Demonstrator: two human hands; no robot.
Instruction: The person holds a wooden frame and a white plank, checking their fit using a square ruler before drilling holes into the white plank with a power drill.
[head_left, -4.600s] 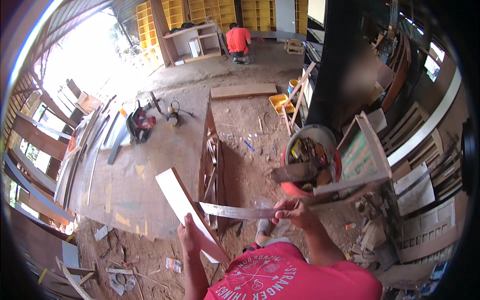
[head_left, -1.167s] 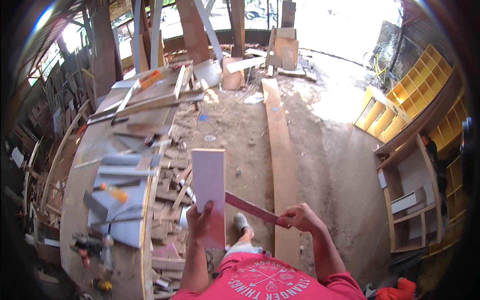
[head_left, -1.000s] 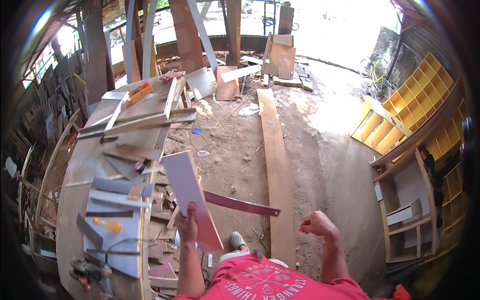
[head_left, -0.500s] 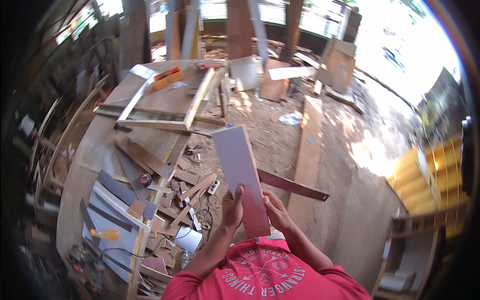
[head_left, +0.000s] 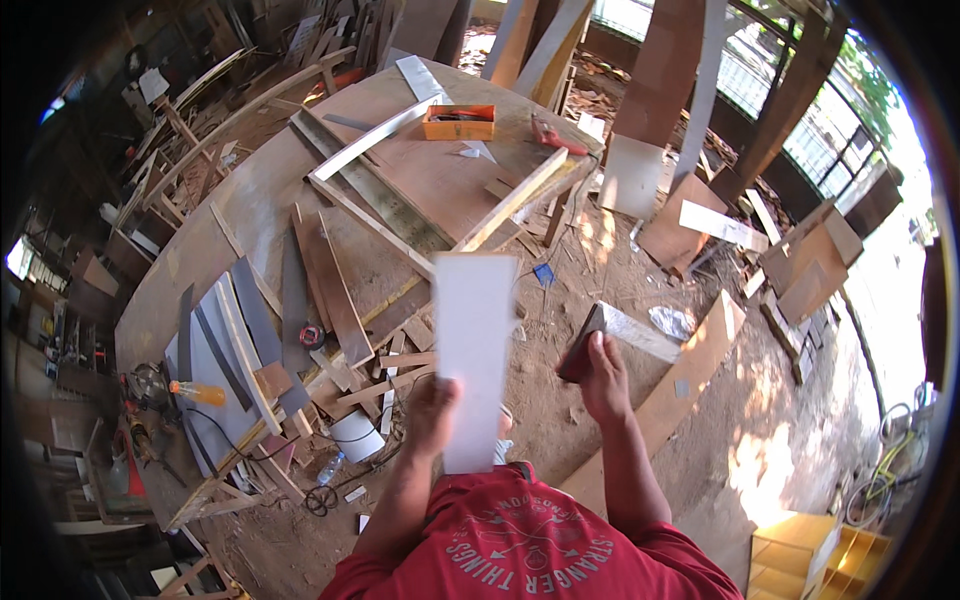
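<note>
My left hand [head_left: 432,415] is closed around the left edge of a long, flat board [head_left: 474,350] with a pale, smooth face. The board stands nearly upright in front of my red shirt, its lower end close to my body. To the right, my right hand [head_left: 607,385] grips a flat, blade-like strip [head_left: 640,333], dark at its left end and shiny grey toward the right. My thumb lies on top of it; its exact kind is unclear. The strip is apart from the board.
A large worktable [head_left: 240,200] on the left carries a wooden frame [head_left: 375,228], an orange box [head_left: 459,123], a tape measure [head_left: 312,335] and an orange bottle [head_left: 197,392]. Wood offcuts [head_left: 390,380] and a cable lie beside it. A long plank [head_left: 650,420] lies on the ground at right.
My right hand has left the board and moved right with the strip, which was behind the board before. The board is now more upright in my left hand. The view has turned left.
</note>
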